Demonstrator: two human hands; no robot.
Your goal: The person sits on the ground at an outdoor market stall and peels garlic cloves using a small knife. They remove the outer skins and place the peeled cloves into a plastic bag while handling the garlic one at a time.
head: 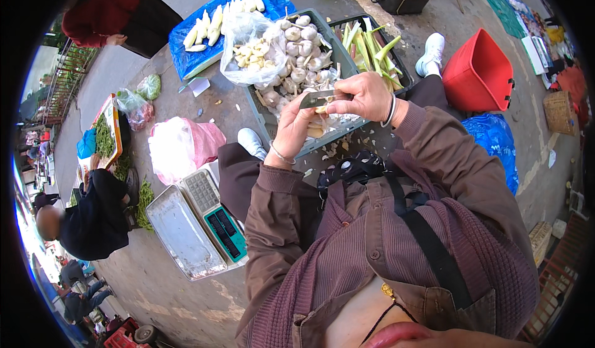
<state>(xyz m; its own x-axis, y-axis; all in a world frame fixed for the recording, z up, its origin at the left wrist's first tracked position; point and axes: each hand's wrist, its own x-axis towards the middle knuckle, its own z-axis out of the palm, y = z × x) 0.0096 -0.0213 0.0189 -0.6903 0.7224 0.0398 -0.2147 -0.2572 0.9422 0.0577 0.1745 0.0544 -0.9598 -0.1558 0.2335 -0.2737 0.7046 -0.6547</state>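
Note:
My right hand (pixel 367 98) grips a small knife, and its flat metal blade (pixel 316 99) points left across the fingers of my left hand (pixel 294 127). Just under the blade, a pale garlic clove (pixel 320 109) is pinched in my left fingers, close to my right thumb. Both hands are above the near side of a grey-green plastic crate (pixel 260 115). Whole garlic bulbs (pixel 297 48) and loose papery skins fill the crate. An open clear plastic bag (pixel 228 67) with peeled garlic cloves (pixel 253 54) lies over its far left part.
Corn ears (pixel 216 25) lie on a blue plastic sheet (pixel 181 46). A dark crate holds green stalks (pixel 360 46). Left of my legs are a digital scale (pixel 186 236) and a pink bag (pixel 207 139). On the right stand a red bucket (pixel 479 73) and a blue bag (pixel 495 148). People are nearby on the left.

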